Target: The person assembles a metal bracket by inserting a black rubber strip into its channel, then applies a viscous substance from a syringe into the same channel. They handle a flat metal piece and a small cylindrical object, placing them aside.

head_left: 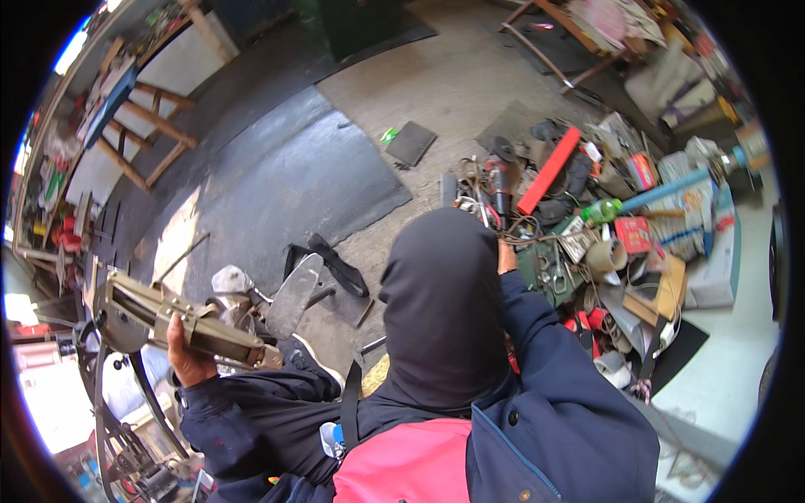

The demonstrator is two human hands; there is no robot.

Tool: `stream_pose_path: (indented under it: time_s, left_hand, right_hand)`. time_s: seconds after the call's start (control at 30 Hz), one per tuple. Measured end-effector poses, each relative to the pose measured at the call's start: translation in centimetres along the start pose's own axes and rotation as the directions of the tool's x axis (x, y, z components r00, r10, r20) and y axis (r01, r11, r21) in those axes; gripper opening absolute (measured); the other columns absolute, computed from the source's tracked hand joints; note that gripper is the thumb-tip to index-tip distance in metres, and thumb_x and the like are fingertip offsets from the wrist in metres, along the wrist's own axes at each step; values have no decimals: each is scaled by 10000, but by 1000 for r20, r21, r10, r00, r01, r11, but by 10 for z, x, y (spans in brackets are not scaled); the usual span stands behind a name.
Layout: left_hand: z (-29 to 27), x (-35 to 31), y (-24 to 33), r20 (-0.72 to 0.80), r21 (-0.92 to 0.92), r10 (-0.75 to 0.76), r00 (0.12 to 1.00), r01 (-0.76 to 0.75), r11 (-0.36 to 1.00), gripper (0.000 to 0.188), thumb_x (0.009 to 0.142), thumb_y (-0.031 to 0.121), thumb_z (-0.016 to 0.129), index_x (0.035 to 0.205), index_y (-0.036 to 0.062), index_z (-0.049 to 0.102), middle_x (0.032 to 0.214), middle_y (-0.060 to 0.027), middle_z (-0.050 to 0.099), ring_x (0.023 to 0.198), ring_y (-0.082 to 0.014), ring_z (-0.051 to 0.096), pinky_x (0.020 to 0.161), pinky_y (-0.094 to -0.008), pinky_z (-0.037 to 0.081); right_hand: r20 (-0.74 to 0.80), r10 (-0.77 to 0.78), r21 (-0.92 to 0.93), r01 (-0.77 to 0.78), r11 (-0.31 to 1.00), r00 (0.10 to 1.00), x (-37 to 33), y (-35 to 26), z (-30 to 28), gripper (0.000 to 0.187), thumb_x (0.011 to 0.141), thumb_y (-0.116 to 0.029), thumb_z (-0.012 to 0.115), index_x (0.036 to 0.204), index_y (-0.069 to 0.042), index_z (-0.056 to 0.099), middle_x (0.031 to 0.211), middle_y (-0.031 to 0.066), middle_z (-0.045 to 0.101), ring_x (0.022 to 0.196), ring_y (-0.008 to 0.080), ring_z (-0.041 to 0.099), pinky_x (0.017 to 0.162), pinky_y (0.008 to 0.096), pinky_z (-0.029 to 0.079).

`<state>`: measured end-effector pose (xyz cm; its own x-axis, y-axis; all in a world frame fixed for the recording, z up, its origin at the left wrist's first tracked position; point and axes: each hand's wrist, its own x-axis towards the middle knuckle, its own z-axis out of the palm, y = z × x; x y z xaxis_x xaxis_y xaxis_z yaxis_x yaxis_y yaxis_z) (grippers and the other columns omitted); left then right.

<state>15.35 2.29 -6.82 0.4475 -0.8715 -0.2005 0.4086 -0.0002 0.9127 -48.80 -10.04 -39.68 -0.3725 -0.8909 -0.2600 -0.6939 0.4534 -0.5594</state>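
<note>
At the left, my left hand [191, 359] grips the long olive-tan metal arm of a cobbler's sewing machine [205, 329], thumb up along its near side. The machine stands on a black curved iron frame [101, 402]. My right hand [507, 258] is reaching into a heap of tools at the right. Only a small part of it shows, since a black cloth-covered shape [440, 302] in the middle hides the rest. Its fingers cannot be made out. Nearest to it are a red-and-black power tool [501, 189], thin cables and a dark green case [549, 272].
The heap also holds a red bar [549, 170], a green bottle [601, 211], a tape roll [607, 256] and a blue tube [667, 191]. A metal shoe last [295, 295] stands ahead of my legs. A dark mat [302, 180] covers the floor; a wooden stool [138, 126] stands far left.
</note>
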Motion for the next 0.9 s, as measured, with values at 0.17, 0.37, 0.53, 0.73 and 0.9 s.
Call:
stream_pose_path:
  time_s: [0.17, 0.37, 0.53, 0.73, 0.9]
  left_hand:
    - [35, -4, -23, 30, -165, -153, 988, 155, 974, 505, 980, 380, 690, 1361, 64, 591, 1204, -121, 714, 1095, -319, 704, 1014, -464, 540]
    - [50, -6, -32, -148, -215, -241, 959, 207, 955, 500, 939, 357, 732, 1291, 21, 622, 1115, -164, 731, 987, -296, 736, 929, -454, 597]
    - [54, -5, -32, -179, -337, -246, 952, 176, 925, 425, 935, 352, 738, 1214, 45, 642, 1024, -113, 735, 915, -274, 740, 858, -434, 615]
    - [52, -17, -30, -159, -259, -318, 935, 272, 927, 391, 898, 347, 789, 1149, 82, 650, 941, -55, 716, 811, -187, 733, 774, -369, 625]
    - [54, -30, -34, -124, -28, -250, 960, 248, 968, 657, 826, 423, 865, 1302, 61, 594, 1061, -10, 627, 921, -108, 610, 778, -295, 544]
  right_hand:
    - [66, 66, -143, -56, 988, 996, 83, 56, 19, 371, 938, -223, 722, 1261, -50, 667, 1082, 230, 738, 963, 359, 728, 814, 458, 569]
    - [251, 11, -382, 89, 920, 968, 93, 22, -5, 362, 955, -225, 714, 1272, -60, 662, 1067, 197, 742, 919, 307, 726, 769, 423, 569]
    - [302, 35, -373, 84, 924, 953, 112, 16, -24, 355, 968, -227, 708, 1282, -69, 658, 1053, 169, 746, 883, 265, 724, 731, 393, 568]
    - [445, -43, 81, 8, 997, 894, 134, -62, -90, 346, 985, -230, 700, 1293, -79, 653, 1038, 136, 750, 839, 213, 722, 686, 358, 568]
    - [463, -367, 353, 212, 911, 807, 76, -267, -182, 310, 1058, -231, 619, 1329, -82, 626, 1028, 59, 714, 732, 91, 646, 608, 229, 512]
